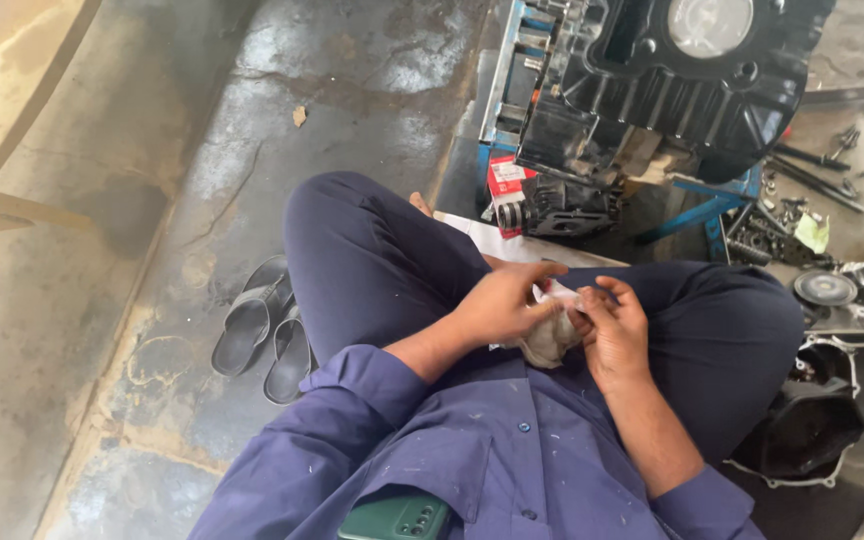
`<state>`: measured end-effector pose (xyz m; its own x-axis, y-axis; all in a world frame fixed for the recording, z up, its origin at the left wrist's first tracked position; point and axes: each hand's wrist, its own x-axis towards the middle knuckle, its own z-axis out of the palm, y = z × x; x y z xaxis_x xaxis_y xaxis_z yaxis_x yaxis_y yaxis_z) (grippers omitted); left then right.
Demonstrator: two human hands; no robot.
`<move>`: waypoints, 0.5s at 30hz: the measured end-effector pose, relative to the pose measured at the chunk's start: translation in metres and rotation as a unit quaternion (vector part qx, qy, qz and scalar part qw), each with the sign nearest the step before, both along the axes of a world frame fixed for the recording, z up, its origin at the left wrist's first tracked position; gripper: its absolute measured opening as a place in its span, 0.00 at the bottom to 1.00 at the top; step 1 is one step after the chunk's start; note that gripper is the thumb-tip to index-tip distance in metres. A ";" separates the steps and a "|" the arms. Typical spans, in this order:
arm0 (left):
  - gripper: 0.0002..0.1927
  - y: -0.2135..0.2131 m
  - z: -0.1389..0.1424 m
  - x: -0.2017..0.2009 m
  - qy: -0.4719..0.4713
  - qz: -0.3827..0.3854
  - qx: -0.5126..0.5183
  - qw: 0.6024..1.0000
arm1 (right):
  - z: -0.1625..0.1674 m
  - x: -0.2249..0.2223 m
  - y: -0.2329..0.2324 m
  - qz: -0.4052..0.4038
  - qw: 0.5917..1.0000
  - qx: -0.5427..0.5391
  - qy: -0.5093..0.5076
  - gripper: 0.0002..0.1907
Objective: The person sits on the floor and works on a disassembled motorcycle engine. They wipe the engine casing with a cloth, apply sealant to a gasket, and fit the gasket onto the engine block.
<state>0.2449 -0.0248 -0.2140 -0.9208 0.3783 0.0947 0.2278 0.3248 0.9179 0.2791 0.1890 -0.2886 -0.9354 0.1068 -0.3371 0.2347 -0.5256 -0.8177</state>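
At the centre of the frame one crumpled, dirty white rag (550, 335) sits over the person's crossed legs, gripped between two hands. The left hand (502, 303) curls closed over its top; the right hand (614, 330) pinches its right side, fingers bent. Two grey sandals (264, 328) lie on the floor at left; one black engine block (672, 80) fills the upper right.

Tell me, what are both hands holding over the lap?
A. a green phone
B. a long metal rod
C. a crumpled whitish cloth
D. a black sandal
C: the left hand and right hand close around a crumpled whitish cloth above the crossed legs.
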 end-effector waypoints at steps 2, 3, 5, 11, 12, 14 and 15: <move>0.24 0.004 -0.004 0.002 0.078 -0.051 -0.091 0.992 | 0.006 0.003 -0.006 0.025 0.993 0.096 0.067 0.21; 0.22 0.005 -0.007 0.000 0.076 -0.065 -0.099 0.990 | 0.008 0.005 -0.009 0.031 0.982 0.153 0.103 0.22; 0.19 0.006 -0.010 -0.008 0.069 -0.101 -0.113 0.986 | 0.012 0.007 -0.010 0.030 0.961 0.225 0.157 0.22; 0.18 0.007 -0.003 -0.012 0.005 -0.044 -0.102 0.994 | 0.029 0.007 0.000 0.026 0.966 0.163 0.199 0.15; 0.22 0.005 0.001 -0.013 -0.003 -0.058 -0.082 0.995 | 0.032 0.005 0.000 0.024 0.960 0.192 0.204 0.15; 0.26 0.006 0.010 -0.014 -0.020 -0.082 -0.064 0.994 | 0.039 0.003 -0.001 0.026 0.945 0.239 0.222 0.15; 0.25 0.008 0.013 -0.015 -0.031 -0.094 -0.065 0.993 | 0.042 0.002 -0.002 0.031 0.938 0.257 0.232 0.15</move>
